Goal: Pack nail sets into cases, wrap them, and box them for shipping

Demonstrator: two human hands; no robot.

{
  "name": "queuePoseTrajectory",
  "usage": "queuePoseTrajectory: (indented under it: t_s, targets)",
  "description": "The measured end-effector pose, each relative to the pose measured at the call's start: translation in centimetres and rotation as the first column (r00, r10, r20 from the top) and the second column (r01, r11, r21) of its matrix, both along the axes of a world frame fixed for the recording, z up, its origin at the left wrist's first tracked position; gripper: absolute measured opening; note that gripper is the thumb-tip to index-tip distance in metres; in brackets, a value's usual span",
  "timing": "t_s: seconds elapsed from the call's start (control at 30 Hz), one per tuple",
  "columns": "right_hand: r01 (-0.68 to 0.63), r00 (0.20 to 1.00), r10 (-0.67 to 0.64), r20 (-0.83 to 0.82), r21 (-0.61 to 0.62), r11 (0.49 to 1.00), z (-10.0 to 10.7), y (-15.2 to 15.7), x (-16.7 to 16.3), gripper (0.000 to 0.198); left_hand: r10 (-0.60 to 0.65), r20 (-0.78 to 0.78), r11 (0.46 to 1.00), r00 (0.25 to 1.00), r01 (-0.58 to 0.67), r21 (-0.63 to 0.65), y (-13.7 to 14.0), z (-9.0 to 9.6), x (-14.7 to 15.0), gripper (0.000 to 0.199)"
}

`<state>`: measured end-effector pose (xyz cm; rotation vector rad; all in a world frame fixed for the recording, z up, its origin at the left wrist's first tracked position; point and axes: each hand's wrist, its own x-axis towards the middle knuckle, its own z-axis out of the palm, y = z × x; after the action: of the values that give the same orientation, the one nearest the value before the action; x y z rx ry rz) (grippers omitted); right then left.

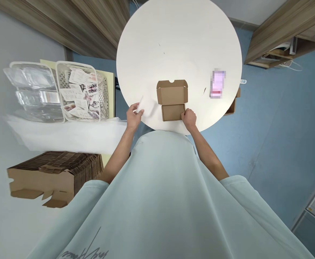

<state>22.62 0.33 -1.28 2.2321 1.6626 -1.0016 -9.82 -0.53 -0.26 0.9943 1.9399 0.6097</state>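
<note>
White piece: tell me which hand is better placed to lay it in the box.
The left hand, I'd judge: it holds the white piece just left of the open box. The right hand seems occupied gripping the box's near right corner.

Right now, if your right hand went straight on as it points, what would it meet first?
Probably the open cardboard box: the right hand is up against its right side, though depth is hard to judge.

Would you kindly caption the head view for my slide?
Left hand holding something white, right hand gripping an open cardboard box.
</note>
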Motion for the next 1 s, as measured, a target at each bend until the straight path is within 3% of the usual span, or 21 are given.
queuePoseTrajectory:
  t_s: [0.17, 0.27, 0.4, 0.57, 0.73, 0.93, 1.0]
  targets:
    - [0.006, 0.999, -0.006, -0.048, 0.011, 1.000, -0.2, 0.3, 0.2, 0.016, -0.184, 0.109, 0.982, 0.977, 0.178, 0.068, -0.1, 1.5, 5.6, 0.038]
    - [-0.002, 0.998, 0.001, -0.067, -0.017, 1.000, 0.3, 0.5, 0.3, 0.017, -0.276, 0.112, 0.961, 0.955, 0.273, 0.040, 1.0, 0.8, 9.3, 0.030]
    - [-0.009, 0.994, 0.002, -0.110, -0.059, 0.998, 0.9, 0.7, 0.4, 0.017, -0.347, 0.004, 0.932, 0.938, 0.345, -0.111, 2.3, -1.1, 12.2, 0.030]
    - [-0.043, 0.991, 0.033, -0.130, -0.078, 0.996, 1.2, 0.4, 0.6, 0.018, -0.374, -0.063, 0.920, 0.925, 0.362, -0.148, 2.7, -3.3, 13.3, 0.034]
    - [-0.066, 0.990, 0.055, -0.133, -0.082, 0.994, 1.3, 0.4, 1.0, 0.018, -0.356, -0.073, 0.933, 0.932, 0.350, -0.082, 2.5, -4.2, 13.9, 0.032]
    - [-0.037, 0.985, 0.020, -0.169, -0.098, 0.994, 1.4, 0.6, 1.7, 0.016, -0.431, -0.154, 0.902, 0.889, 0.426, -0.065, 1.7, -2.5, 14.1, 0.030]
    - [-0.002, 0.982, -0.014, -0.190, -0.080, 0.997, 1.4, 0.9, 2.2, 0.018, -0.403, -0.151, 0.915, 0.903, 0.403, -0.036, 1.6, -1.6, 13.4, 0.027]
